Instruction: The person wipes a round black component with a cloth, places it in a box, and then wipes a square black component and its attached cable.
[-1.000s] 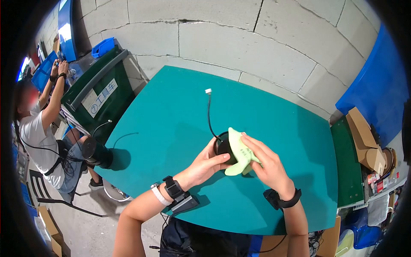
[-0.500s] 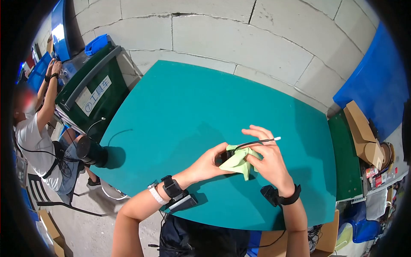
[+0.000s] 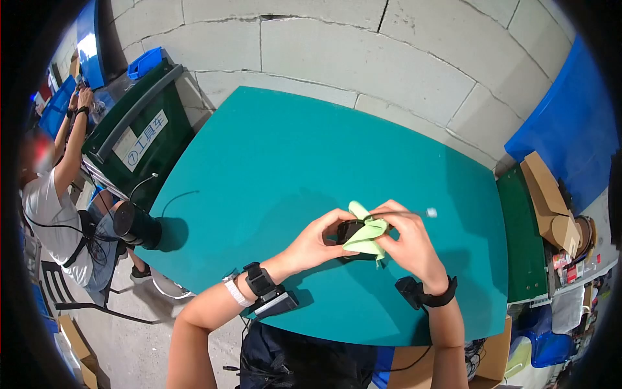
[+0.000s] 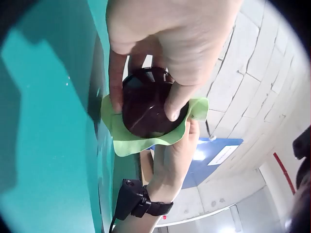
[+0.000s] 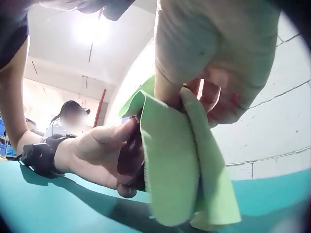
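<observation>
A glossy black cylinder (image 4: pixel 148 109) is held in my left hand (image 3: pixel 311 246), the fingers and thumb curled round its sides near the round end. Light green cloth (image 3: pixel 367 238) wraps the cylinder's other end, its loose edges flaring out. My right hand (image 3: pixel 411 245) pinches this cloth from the right, thumb on the near side, as the right wrist view shows. A thin cable with a white connector (image 3: pixel 431 212) sticks out to the right past the right hand's fingers. The cylinder lies on its side just over the green tabletop (image 3: pixel 285 168), and the cloth hides much of it.
Another black cylinder (image 3: pixel 137 225) with a cable stands at the table's left edge. Behind it are a green tool cart (image 3: pixel 139 123) and a seated person (image 3: pixel 55 194). To the right is an opened cardboard box (image 3: pixel 551 207); a block wall (image 3: pixel 363 58) borders the far side.
The cylinder has tipped over, its cable swinging from pointing away to pointing right. My right hand has gone from lying flat on the cloth to pinching it round the cylinder's end.
</observation>
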Available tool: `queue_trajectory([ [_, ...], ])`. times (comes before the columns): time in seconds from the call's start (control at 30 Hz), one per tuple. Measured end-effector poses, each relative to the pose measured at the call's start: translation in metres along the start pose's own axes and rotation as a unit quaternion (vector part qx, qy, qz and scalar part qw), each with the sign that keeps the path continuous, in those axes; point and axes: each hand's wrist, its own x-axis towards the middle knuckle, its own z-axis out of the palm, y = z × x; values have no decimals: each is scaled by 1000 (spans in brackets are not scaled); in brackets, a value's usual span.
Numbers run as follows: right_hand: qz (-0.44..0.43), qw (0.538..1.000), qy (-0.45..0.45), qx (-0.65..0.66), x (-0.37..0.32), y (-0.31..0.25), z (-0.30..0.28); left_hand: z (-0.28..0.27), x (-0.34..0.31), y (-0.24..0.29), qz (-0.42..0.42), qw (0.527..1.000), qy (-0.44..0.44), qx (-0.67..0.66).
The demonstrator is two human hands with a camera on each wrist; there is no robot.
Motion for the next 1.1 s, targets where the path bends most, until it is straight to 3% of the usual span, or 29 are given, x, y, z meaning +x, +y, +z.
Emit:
queue_trajectory([
  [0.1,-17,999,14,49,0,-3,-11,1,0,8,-11,996,31,-83],
  [0.17,35,997,-10,73,0,-6,-15,-2,0,2,19,990,63,-121],
  [0.23,13,995,0,96,-2,1,-9,-2,0,12,-13,978,62,-199],
  [0.3,53,974,-35,218,-3,7,-3,1,1,18,-12,977,54,-204],
  [0.43,37,945,-42,323,-8,18,10,1,-3,23,-23,975,21,-222],
  [0.5,67,856,-54,509,-13,20,15,1,-2,23,-18,973,8,-232],
  [0.6,83,820,-85,559,-13,21,18,0,-5,22,-15,970,-13,-243],
  [0.63,81,822,-84,558,-14,24,19,-1,-5,21,-12,970,-23,-244],
  [0.7,76,875,-83,470,-19,34,22,0,-2,16,-4,971,-14,-238],
  [0.73,77,875,-85,471,-19,35,19,0,-2,15,2,972,-4,-234],
  [0.8,44,927,-155,340,-13,35,10,-1,-4,19,-7,976,-2,-220],
  [1.0,63,931,4,359,-4,-7,10,-1,-3,21,-25,988,-27,-153],
  [1.1,85,949,-11,302,-4,0,11,-2,-2,23,-14,990,-18,-139],
])
